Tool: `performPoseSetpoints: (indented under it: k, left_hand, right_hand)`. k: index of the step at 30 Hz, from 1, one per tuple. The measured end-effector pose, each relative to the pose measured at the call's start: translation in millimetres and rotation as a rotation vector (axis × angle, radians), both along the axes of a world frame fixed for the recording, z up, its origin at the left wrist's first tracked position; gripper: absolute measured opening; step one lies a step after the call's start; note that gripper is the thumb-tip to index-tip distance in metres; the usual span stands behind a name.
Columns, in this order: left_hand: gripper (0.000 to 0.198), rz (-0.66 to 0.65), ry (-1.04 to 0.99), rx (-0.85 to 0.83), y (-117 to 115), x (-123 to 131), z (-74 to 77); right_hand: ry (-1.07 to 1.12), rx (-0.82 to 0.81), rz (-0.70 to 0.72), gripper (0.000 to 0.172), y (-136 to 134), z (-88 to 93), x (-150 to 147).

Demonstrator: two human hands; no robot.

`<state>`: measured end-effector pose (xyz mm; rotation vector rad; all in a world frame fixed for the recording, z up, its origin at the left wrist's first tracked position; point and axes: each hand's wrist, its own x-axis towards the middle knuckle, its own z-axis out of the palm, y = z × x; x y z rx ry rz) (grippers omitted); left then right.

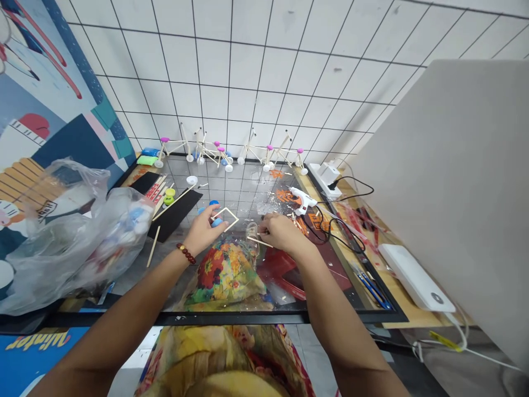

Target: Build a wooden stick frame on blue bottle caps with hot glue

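Note:
My left hand pinches a small angular frame of pale wooden sticks between thumb and fingers. Blue bottle caps sit just behind that hand on the reflective tabletop. To the right, my right hand is closed, its fingertips pressed together; what they pinch is too small to make out. A loose wooden stick runs right beside its fingers, and I cannot tell whether the hand touches it. A clear roundish item shows next to those fingertips.
Stick models with white wheels line the wall. A white glue gun with its cable stands right, near a power strip. Blue scissors lie at the right edge. A plastic bag, green caps and sticks are left.

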<state>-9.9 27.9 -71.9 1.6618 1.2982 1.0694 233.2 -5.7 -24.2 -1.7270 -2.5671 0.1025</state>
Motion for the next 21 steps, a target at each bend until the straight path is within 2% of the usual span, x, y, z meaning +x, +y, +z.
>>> performPoseSetpoints:
  k: [3,6,8,11,15,18,21]
  left_hand:
    - [0.059,0.005,-0.07,-0.007,0.7,0.8,-2.7]
    - [0.056,-0.002,-0.155,-0.027,1.1,0.7,-2.1]
    - [0.056,-0.025,-0.201,-0.047,-0.4,1.3,1.4]
    - [0.056,-0.072,-0.274,-0.078,-5.0,3.6,9.0]
    - [0.053,-0.198,-0.34,-0.149,-11.7,7.3,15.4]
    - [0.048,-0.279,-0.373,-0.21,-16.4,10.4,16.9]
    - [0.041,-0.326,-0.412,-0.308,-20.9,14.1,18.1]
  right_hand:
    - [-0.044,-0.008,0.038,0.013,0.1,-0.2,-4.1]
    - [0.078,-0.011,0.069,0.012,2.4,-3.2,-5.9]
    - [0.281,-0.007,0.062,0.012,4.5,-6.7,-6.4]
    - [0.72,-0.016,-0.008,0.012,7.0,-11.6,-8.6]
    - [1.277,-0.104,-0.093,0.032,9.2,-11.8,-14.8]
    - [1.49,-0.202,-0.165,0.034,10.5,-9.0,-19.3]
    - [1.643,-0.224,-0.271,0.037,12.2,-8.9,-23.4]
